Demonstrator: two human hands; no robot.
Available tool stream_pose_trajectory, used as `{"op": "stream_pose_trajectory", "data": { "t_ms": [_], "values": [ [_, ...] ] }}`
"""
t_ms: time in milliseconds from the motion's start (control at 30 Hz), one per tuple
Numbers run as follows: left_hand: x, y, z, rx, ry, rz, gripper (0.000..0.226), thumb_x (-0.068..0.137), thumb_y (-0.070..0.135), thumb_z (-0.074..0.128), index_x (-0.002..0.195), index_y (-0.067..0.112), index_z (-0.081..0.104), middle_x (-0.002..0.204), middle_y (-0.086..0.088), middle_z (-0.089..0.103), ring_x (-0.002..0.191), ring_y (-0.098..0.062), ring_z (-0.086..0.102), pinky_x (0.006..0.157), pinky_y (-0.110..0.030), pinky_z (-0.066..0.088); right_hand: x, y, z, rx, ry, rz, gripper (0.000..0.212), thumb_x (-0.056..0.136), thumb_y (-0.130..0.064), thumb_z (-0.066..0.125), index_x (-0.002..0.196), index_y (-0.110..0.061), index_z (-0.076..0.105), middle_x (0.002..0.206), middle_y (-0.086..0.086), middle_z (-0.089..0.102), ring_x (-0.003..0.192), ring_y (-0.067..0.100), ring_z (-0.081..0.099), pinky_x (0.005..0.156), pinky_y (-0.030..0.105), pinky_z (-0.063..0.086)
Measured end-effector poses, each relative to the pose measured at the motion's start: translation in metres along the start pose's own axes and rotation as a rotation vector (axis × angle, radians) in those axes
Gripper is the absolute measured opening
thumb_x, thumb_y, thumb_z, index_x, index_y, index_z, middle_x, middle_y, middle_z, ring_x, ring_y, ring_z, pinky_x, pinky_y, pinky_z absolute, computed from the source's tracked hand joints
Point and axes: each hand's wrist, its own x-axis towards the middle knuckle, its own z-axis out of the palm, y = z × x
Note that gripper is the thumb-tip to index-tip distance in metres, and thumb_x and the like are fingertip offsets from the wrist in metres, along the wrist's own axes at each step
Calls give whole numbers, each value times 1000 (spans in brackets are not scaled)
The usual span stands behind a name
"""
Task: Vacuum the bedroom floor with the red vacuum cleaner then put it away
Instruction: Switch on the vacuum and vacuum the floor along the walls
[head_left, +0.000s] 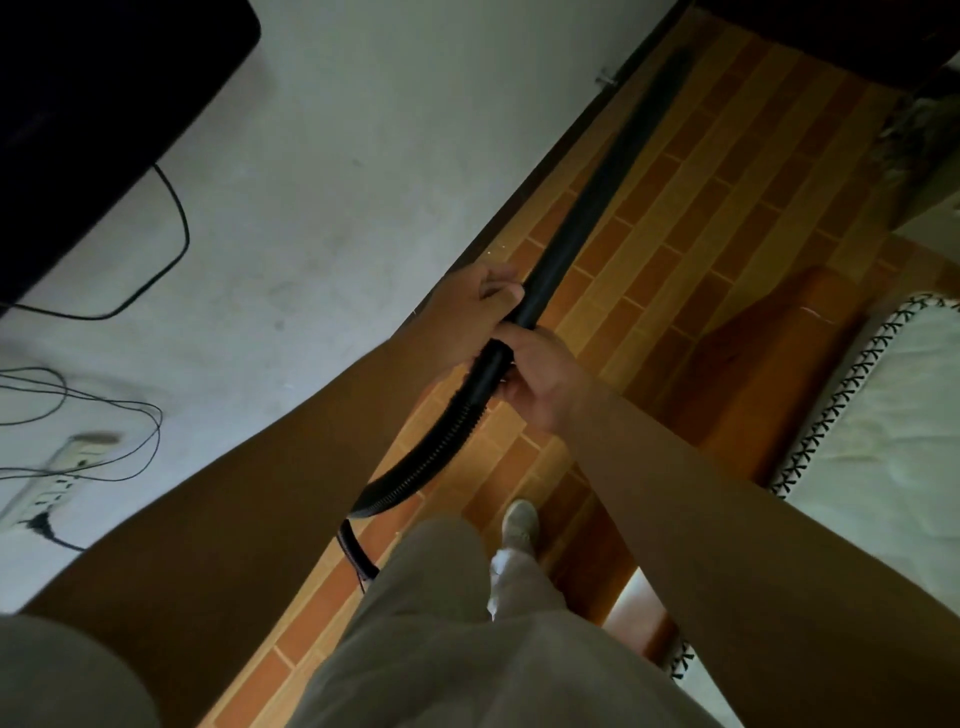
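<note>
Black rigid wand (597, 192) of the vac runs from frame centre toward 1 o'clock, lying along the foot of the pale wall (337, 156) over the orange brick-pattern floor (701, 182). We've got both hands on it at centre. Left hand (467, 312) sits on the 10 o'clock side, fingers curled round the tube, thumb on top. Right hand (540, 379) is just below, at 4 o'clock from the left, wrapped round the cuff where wand meets the ribbed hose (447, 441); the two hands are touching or nearly so. Hose bends down toward 7 o'clock, then passes behind our beige trouser leg (441, 597). Red vac body not in frame, so we can't say where it sits. Nozzle end at 1 o'clock is lost in shadow under dark furniture (831, 36). One shoe (519, 522) on the floor at 6 o'clock. Power strip (57, 478) w/ thin cables at 9 o'clock on the wall. White mattress edge (883, 415) w/ black stitching at 3 o'clock.
</note>
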Motion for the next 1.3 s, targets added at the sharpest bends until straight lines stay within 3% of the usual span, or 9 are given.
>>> {"op": "stream_pose_trajectory", "data": {
  "t_ms": [200,300,367,467,733,933,1033,1167,1300],
  "values": [
    [-1,-4,-6,-19,33,-64,29,101,22,61,129,14,62,113,-4,72,101,-18,72,95,-28,56,15,-32,-15,25,2,65,29,104,-25,62,122,-3,66,77,5,72,73,18,72,83,42,60],
    [2,-11,-11,49,34,-88,23,101,25,61,123,18,66,109,2,72,95,-8,69,80,-12,49,27,-44,-17,50,15,100,34,103,-29,64,123,-2,65,101,12,77,90,21,76,83,42,64],
    [9,-16,-14,88,35,-88,21,101,28,61,120,21,68,112,7,71,100,-3,66,80,-14,45,38,-52,-16,36,26,114,39,102,-31,65,129,-3,61,114,16,76,98,25,77,85,44,64],
    [21,-20,-16,96,27,-85,27,101,28,60,127,22,66,117,10,68,100,2,62,80,-13,42,56,-65,-12,12,45,116,40,102,-31,65,129,-2,59,108,14,74,86,22,78,82,40,64],
    [76,-42,-26,131,-24,-156,29,100,38,60,126,28,64,114,12,67,104,-9,63,93,-33,51,122,-105,-15,-53,121,109,32,104,-34,60,116,-4,56,97,13,66,94,25,69,100,47,57],
    [110,-55,-31,122,37,-181,33,98,35,64,129,28,61,108,13,69,91,0,66,70,-10,45,187,-122,-17,-47,109,140,43,105,-47,53,122,-8,54,108,19,67,105,35,70,103,55,54],
    [133,-63,-25,108,72,-247,34,98,37,63,130,27,59,108,7,71,89,-7,69,72,-16,51,223,-128,-20,-57,121,179,43,104,-46,55,123,-8,55,109,20,72,106,36,73,99,56,56],
    [161,-80,-15,57,163,-310,28,99,33,62,127,27,61,91,9,71,77,-5,68,57,-8,45,281,-122,-33,-79,110,259,43,104,-42,56,124,-5,57,97,18,74,104,35,73,101,60,53],
    [181,-110,-7,32,203,-380,29,98,34,64,127,29,63,91,10,71,75,-5,70,64,-19,51,323,-105,-43,-117,95,332,37,105,-38,54,124,-6,55,105,18,71,106,34,71,105,57,52]
  ]
}}
